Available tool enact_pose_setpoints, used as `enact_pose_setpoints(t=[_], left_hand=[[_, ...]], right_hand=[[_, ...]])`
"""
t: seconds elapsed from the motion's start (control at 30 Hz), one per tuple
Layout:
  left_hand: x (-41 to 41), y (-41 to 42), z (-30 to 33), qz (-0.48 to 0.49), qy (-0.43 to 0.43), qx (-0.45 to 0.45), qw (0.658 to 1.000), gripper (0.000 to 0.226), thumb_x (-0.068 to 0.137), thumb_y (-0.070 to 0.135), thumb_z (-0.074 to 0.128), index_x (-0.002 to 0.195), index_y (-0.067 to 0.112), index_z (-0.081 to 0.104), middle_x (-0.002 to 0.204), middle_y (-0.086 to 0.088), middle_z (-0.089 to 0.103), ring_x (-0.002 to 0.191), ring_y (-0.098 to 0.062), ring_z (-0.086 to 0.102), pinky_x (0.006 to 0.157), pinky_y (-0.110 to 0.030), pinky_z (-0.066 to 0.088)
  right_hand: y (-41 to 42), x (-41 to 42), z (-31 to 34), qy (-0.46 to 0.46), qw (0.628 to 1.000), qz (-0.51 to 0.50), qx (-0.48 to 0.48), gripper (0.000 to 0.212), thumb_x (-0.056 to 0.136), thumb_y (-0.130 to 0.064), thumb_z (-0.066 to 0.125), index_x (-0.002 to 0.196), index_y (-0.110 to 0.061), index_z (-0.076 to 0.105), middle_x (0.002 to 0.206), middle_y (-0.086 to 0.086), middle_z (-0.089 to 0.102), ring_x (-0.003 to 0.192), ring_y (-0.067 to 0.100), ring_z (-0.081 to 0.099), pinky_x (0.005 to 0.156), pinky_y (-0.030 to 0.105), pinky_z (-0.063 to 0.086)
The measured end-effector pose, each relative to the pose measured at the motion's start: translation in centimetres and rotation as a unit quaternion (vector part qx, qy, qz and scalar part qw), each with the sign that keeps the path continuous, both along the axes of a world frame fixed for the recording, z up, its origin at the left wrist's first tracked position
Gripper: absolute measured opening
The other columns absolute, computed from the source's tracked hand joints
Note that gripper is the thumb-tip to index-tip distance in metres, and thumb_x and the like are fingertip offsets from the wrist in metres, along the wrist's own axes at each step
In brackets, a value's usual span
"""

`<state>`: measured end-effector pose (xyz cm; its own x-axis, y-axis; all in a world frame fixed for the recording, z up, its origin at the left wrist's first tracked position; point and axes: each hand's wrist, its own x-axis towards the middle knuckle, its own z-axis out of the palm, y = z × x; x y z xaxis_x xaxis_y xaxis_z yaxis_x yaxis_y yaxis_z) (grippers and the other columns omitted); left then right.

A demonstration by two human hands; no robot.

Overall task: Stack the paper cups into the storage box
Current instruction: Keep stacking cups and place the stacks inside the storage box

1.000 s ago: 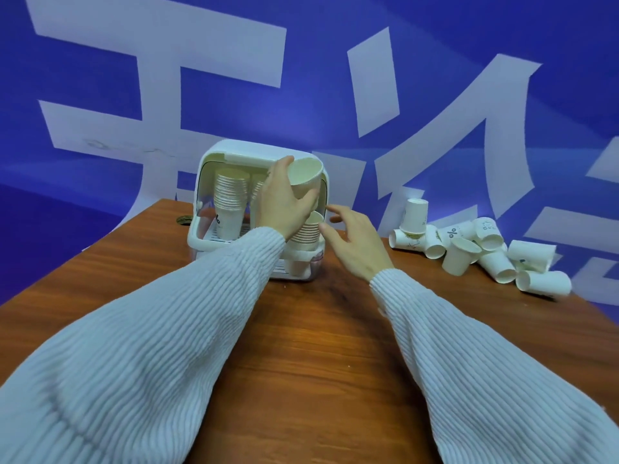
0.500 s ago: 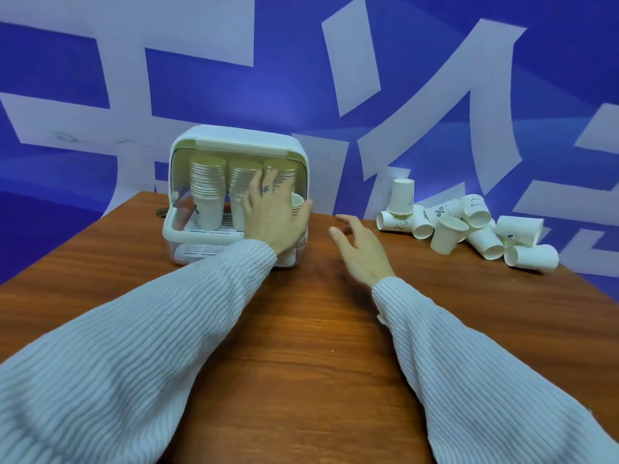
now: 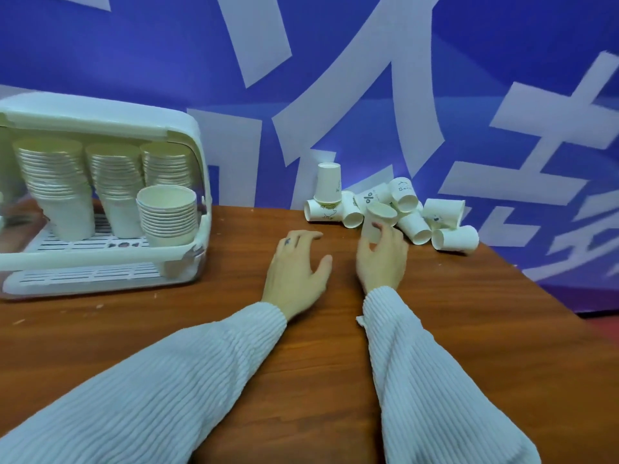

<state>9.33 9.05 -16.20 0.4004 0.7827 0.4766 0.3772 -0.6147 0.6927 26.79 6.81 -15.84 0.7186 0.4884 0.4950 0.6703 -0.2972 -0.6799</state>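
Both hands have left the box (image 3: 187, 135): the right hand (image 3: 380, 259) now grips a cup (image 3: 376, 219) at the pile (image 3: 415, 212), the left hand (image 3: 296, 269) relaxed, empty. Four stacks (image 3: 167, 216) fill the box on the wooden table (image 3: 301, 380); blue wall (image 3: 469, 78) behind.

The storage box (image 3: 187, 135) sat open at the left, white plastic, with four stacks of nested paper cups (image 3: 167, 212) upright on its slotted tray. Loose white cups (image 3: 415, 226) lay tumbled in a pile to the right, one (image 3: 329, 182) upside down on top.
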Motion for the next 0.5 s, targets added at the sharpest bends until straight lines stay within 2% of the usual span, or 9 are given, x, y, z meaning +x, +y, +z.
enact_pose_setpoints(t=[0.13,0.2,0.23,0.3,0.37,0.43,0.5], left_hand=[[0.4,0.6,-0.5,-0.011,0.006,0.0,1.0,0.049,0.098,0.039,0.059,0.144,0.027,0.048,0.144,0.01,0.044,0.131,-0.011,0.042,0.103,-0.036,0.046],[0.3,0.7,-0.5,-0.003,-0.006,-0.005,1.0,0.049,0.098,0.038,0.059,0.145,0.028,0.047,0.143,0.01,0.043,0.13,-0.01,0.043,0.102,-0.033,0.045],[0.3,0.7,-0.5,-0.001,-0.007,-0.006,1.0,0.049,0.098,0.038,0.059,0.145,0.028,0.047,0.144,0.01,0.043,0.131,-0.009,0.042,0.102,-0.031,0.044],[0.2,0.7,-0.4,0.001,-0.004,-0.005,1.0,0.049,0.098,0.037,0.059,0.145,0.027,0.047,0.144,0.009,0.043,0.134,-0.009,0.041,0.104,-0.03,0.042],[0.2,0.6,-0.4,0.005,0.002,0.0,1.0,0.05,0.098,0.037,0.06,0.145,0.027,0.047,0.144,0.009,0.043,0.134,-0.009,0.04,0.105,-0.033,0.043],[0.1,0.5,-0.5,0.007,0.003,0.002,1.0,0.053,0.096,0.038,0.062,0.146,0.028,0.046,0.145,0.01,0.042,0.133,-0.009,0.041,0.105,-0.036,0.046],[0.1,0.4,-0.5,0.01,-0.002,0.002,1.0,0.064,0.093,0.041,0.067,0.149,0.029,0.04,0.148,0.01,0.04,0.135,-0.009,0.039,0.108,-0.039,0.046]], right_hand=[[2.6,4.3,-0.8,-0.087,0.992,-0.048,-0.076,0.053,0.099,-0.023,0.054,0.152,-0.03,0.048,0.168,0.007,0.027,0.154,0.03,0.022,0.123,0.048,0.026],[3.7,5.3,-1.3,-0.099,0.988,-0.043,-0.107,0.055,0.101,-0.023,0.053,0.154,-0.032,0.044,0.171,0.01,0.018,0.157,0.033,0.013,0.126,0.05,0.02],[4.1,5.5,-1.5,-0.099,0.988,-0.042,-0.107,0.053,0.101,-0.023,0.054,0.152,-0.031,0.046,0.17,0.012,0.019,0.157,0.034,0.013,0.126,0.05,0.02],[4.2,5.7,-1.6,-0.102,0.991,-0.05,-0.069,0.039,0.098,-0.023,0.058,0.137,-0.027,0.059,0.161,0.012,0.036,0.153,0.035,0.024,0.122,0.052,0.026],[3.8,5.6,-1.4,-0.098,0.993,-0.063,-0.004,0.023,0.095,-0.023,0.06,0.116,-0.022,0.069,0.141,0.007,0.052,0.14,0.032,0.041,0.115,0.051,0.035],[3.1,5.1,-0.9,-0.05,0.996,-0.033,0.065,0.015,0.092,-0.024,0.061,0.103,-0.021,0.071,0.126,0.002,0.056,0.126,0.026,0.05,0.108,0.047,0.041],[2.3,3.6,-0.3,0.018,0.988,0.049,0.148,0.008,0.089,-0.02,0.064,0.095,-0.02,0.07,0.115,0.001,0.055,0.107,0.018,0.058,0.098,0.041,0.049]])
